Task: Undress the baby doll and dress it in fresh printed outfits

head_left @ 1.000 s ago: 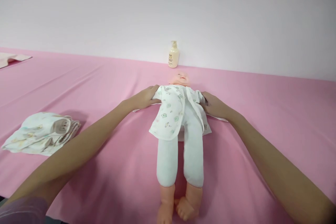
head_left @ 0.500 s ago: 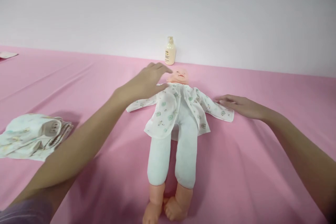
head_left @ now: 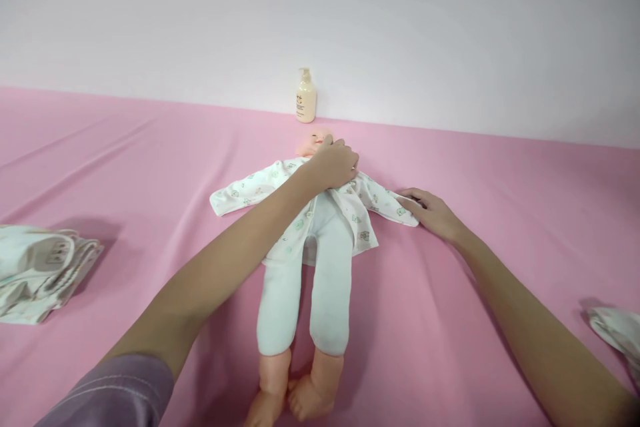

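A baby doll (head_left: 331, 280) lies on its back with its feet toward me. It has white trousers and an open white baby jacket (head_left: 295, 240) with small green and brown prints, both sleeves spread outward. My left hand (head_left: 336, 163) reaches across the doll's chest, its fingers curled closed on the jacket at the collar and shoulder on the right; it hides part of the doll's chin and neck. At the end of the right-hand sleeve, my right hand (head_left: 434, 215) holds the cuff, thumb below and fingers partly behind the fabric.
A cream pump bottle (head_left: 306, 99) stands behind the doll's head, by the white wall (head_left: 450, 33). Folded printed cloths (head_left: 45, 273) lie at the left, and another light cloth (head_left: 617, 328) shows at the right edge. Pink sheeting (head_left: 425, 347) covers the surface.
My left hand has moved right from beside the doll's head and closed on the jacket near the collar. My right hand has taken hold of the cuff. The view has shifted right.
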`<state>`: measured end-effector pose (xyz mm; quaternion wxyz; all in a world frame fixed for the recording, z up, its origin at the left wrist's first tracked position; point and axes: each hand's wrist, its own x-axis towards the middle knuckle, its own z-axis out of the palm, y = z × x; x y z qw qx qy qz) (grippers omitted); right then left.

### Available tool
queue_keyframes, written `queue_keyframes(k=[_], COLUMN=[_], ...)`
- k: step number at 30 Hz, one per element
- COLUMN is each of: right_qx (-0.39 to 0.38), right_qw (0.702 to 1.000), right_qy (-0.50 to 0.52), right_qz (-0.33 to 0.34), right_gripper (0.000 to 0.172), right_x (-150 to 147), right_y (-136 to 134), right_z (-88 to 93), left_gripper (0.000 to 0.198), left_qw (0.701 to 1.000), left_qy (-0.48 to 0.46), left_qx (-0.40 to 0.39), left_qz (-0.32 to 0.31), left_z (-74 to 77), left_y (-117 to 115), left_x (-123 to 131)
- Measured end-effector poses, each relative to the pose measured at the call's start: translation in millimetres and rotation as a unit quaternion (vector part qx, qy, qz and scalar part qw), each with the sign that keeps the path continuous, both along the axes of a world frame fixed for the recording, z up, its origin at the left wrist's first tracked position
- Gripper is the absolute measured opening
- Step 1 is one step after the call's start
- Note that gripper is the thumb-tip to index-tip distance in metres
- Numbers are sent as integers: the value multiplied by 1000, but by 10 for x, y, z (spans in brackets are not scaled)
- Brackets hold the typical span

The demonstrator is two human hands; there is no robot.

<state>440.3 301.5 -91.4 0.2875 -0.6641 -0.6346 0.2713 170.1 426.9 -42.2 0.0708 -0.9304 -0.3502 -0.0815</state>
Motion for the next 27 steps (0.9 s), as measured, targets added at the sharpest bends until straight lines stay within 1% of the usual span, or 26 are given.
queue_keyframes(k=[4,6,8,9,11,13,15,18,22,27], right_qx=[-40,-50,-43,-38,-26,-23,-35,-40,-50,-89], right_qw=[999,999,999,997,991,986,990,995,996,996], right_qy=[2,-2,30,62,132,156,130,86,73,14], right_qz=[17,18,10,2,-24,-44,-42,-15,4,-2], right_gripper=[47,54,60,58,44,31,28,29,29,43], right_x=[116,191,272,310,372,403,403,373,329,263], right_y=[-31,-31,-21,-16,-14,-29,-59,-107,-135,-137], right_z=[40,44,34,28,21,31,62,127,185,200], left_gripper=[35,34,34,34,34,35,35,33,33,33], left_qw=[998,995,992,991,989,988,988,988,989,989], left_qy=[-39,-64,-81,-84,-85,-85,-87,-87,-79,-90], left_qx=[37,46,51,54,57,58,59,63,52,31], left_qz=[32,57,80,89,103,113,113,110,115,114], left_z=[-92,-100,-91,-85,-77,-81,-91,-100,-82,-76], left_y=[-15,-28,-49,-61,-84,-98,-102,-102,-116,-112], left_x=[6,8,0,-6,-19,-29,-35,-41,-42,-46])
